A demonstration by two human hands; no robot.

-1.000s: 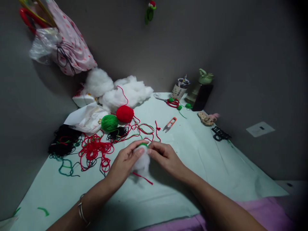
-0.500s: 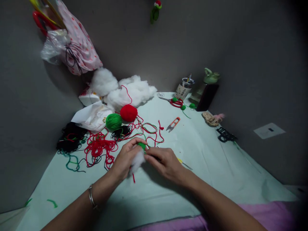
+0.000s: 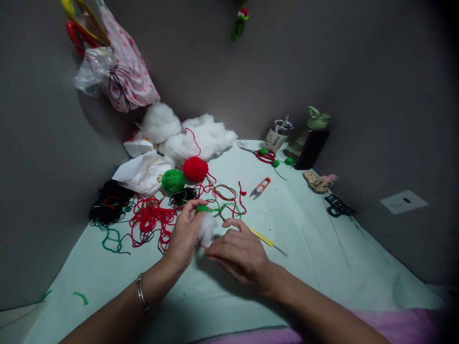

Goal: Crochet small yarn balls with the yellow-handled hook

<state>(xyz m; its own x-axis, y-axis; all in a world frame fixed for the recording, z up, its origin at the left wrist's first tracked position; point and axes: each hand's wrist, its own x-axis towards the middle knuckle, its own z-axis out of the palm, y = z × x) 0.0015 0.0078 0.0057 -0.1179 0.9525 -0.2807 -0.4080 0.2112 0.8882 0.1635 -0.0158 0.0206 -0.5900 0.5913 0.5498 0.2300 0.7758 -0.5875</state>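
My left hand [image 3: 185, 235] is closed around a small green crocheted piece [image 3: 203, 209] with a tuft of white stuffing [image 3: 207, 229] beside it. A green strand runs from the piece toward the yarn on the table. Just below the stuffing, the fingertips of my right hand [image 3: 239, 253] are pinched together where a short red yarn end [image 3: 202, 246] reaches them. Its index finger is raised and bent. The inner side of both hands is hidden. Right of my right hand lies a yellow-handled crochet hook [image 3: 263, 237].
Tangled red yarn [image 3: 152, 217], black yarn [image 3: 111, 200], a green ball [image 3: 173, 181] and a red ball [image 3: 195, 169] lie left. Behind is white fibre fill [image 3: 201, 138]. Orange thread snips [image 3: 260, 188], red-handled scissors [image 3: 265, 155], a pen cup [image 3: 278, 136] and a dark phone-like slab [image 3: 312, 149] stand or lie right.
My right hand has moved from the green piece down to the red yarn end below the stuffing. The green piece has tilted leftward, and the yellow crochet hook is now more exposed.
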